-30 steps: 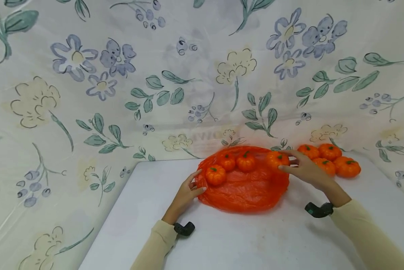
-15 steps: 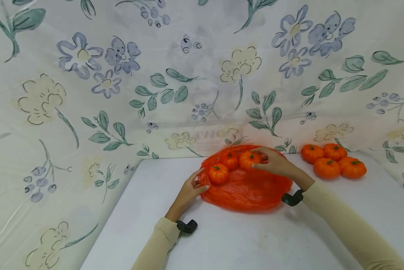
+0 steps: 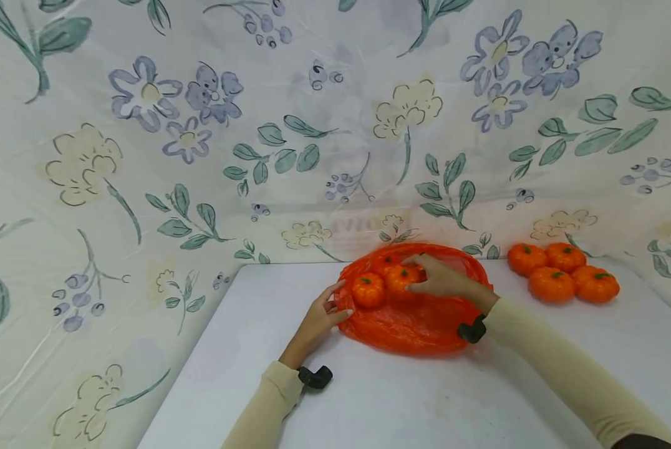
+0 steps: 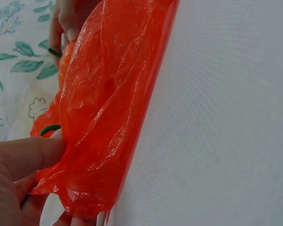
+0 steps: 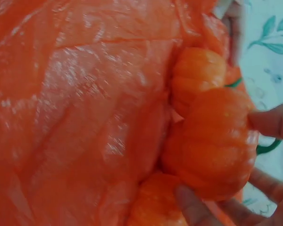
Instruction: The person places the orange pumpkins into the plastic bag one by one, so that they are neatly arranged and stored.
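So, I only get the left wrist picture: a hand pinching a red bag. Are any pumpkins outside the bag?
Observer: Yes, the head view shows four pumpkins on the table, to the right of the bag.

Visitor: And those other fingers at my top edge: how many pumpkins sit beside the one they hold?

Observer: Two others, by the right wrist view, close to the held pumpkin in the right hand.

Visitor: What is the person wearing on those arms?

Observer: Cream sleeves, seen from the head.
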Available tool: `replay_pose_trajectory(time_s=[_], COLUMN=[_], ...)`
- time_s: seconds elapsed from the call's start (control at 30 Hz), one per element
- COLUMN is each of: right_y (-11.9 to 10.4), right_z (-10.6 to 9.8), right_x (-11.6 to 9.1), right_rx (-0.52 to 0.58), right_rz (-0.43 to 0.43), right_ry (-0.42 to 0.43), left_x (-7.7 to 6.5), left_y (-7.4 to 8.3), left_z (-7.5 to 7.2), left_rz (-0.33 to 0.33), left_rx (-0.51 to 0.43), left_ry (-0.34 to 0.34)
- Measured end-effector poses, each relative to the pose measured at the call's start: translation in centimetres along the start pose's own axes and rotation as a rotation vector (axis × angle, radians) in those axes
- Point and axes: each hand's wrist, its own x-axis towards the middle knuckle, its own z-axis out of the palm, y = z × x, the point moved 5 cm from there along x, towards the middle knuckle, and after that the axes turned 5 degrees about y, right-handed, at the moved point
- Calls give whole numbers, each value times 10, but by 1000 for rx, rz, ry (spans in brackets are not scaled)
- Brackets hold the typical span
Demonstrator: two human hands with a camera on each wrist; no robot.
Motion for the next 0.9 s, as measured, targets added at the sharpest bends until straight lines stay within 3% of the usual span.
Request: replay_pose_trajectory(time_s=[0.23, 0.57, 0.9], right_y=[5, 9, 17], right_z=[14, 21, 34], right_x=[4, 5, 0], right_rx=[-29, -32, -64], right_rz=[78, 86, 135], right_ry=[48, 107, 105], left_x=[-2, 1, -1], left_y=[3, 7, 4], left_z=[-1, 0, 0], left_rz=[8, 29, 21], left_rx=[-4, -6, 2], left_ry=[-9, -9, -17])
